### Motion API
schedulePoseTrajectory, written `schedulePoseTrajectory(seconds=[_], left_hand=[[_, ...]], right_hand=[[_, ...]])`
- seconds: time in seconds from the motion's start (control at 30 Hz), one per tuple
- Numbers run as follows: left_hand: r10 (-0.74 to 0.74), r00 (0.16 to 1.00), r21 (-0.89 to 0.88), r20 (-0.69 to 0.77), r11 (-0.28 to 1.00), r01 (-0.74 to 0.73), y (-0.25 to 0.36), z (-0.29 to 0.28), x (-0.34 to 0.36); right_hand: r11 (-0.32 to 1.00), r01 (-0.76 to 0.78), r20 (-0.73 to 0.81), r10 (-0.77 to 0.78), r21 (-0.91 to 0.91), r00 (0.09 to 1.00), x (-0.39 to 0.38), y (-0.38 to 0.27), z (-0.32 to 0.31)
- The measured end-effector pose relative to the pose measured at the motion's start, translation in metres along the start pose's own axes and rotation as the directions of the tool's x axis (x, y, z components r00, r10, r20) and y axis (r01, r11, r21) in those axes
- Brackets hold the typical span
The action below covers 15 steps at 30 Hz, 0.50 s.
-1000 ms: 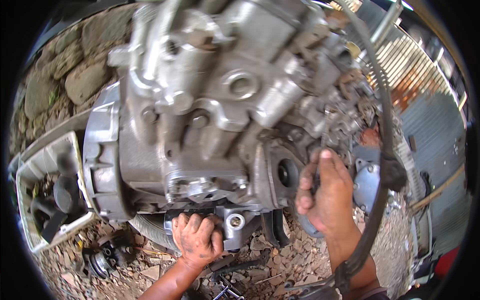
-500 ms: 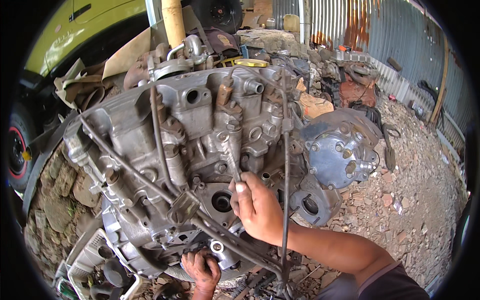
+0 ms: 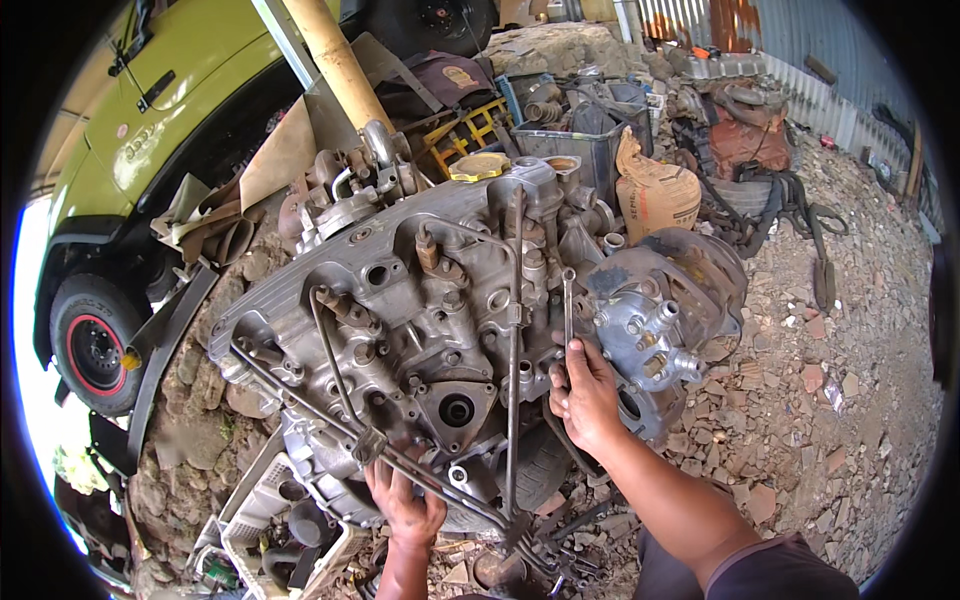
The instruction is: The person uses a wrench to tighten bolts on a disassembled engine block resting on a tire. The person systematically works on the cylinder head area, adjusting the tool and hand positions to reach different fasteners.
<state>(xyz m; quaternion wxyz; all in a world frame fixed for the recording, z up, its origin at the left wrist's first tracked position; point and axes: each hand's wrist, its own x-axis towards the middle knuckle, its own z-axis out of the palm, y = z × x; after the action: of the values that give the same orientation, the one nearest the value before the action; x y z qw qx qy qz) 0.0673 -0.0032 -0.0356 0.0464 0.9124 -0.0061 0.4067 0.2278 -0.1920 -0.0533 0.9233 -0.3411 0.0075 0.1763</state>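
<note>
An engine (image 3: 440,345) of dull grey metal fills the middle, with an injector at each bay along its side. Thin metal fuel pipes (image 3: 512,410) run down from its top and meet near the lower edge. My right hand (image 3: 588,392) is closed around a steel wrench (image 3: 569,305), its ring end up, beside the round pump-like housing (image 3: 640,330) at the engine's right end. My left hand (image 3: 405,500) is low at the engine's near side, fingers bent and partly hidden behind the pipes. What it grips, if anything, is out of sight.
A white plastic crate (image 3: 245,540) with parts stands at lower left. Behind the engine are a yellow oil cap (image 3: 478,167), a dark bin (image 3: 590,135) and a paper sack (image 3: 655,190). A green vehicle (image 3: 190,100) is at far left. Broken rubble (image 3: 800,430) covers the right-hand ground.
My right hand has moved right with the wrench, off the engine's middle to beside the round housing. My left hand has shifted up behind the pipes. The whole view has tilted and shifted.
</note>
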Motion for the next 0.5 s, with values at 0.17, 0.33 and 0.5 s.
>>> schedulePoseTrajectory(seconds=[0.17,0.33,0.5], left_hand=[[-0.104,0.989,0.137,0.102,0.987,0.089,0.036,0.038,0.049],[-0.164,0.973,0.208,0.164,0.97,0.129,0.029,0.067,0.046],[-0.189,0.963,0.208,0.191,0.967,0.149,0.039,0.07,0.05]], right_hand=[[0.985,0.08,-0.061,-0.072,0.152,0.996,0.024,0.018,0.011],[0.983,0.008,-0.089,0.009,0.183,0.996,0.022,0.009,0.023],[0.973,-0.065,-0.08,0.084,0.22,0.993,0.022,0.0,0.018]])
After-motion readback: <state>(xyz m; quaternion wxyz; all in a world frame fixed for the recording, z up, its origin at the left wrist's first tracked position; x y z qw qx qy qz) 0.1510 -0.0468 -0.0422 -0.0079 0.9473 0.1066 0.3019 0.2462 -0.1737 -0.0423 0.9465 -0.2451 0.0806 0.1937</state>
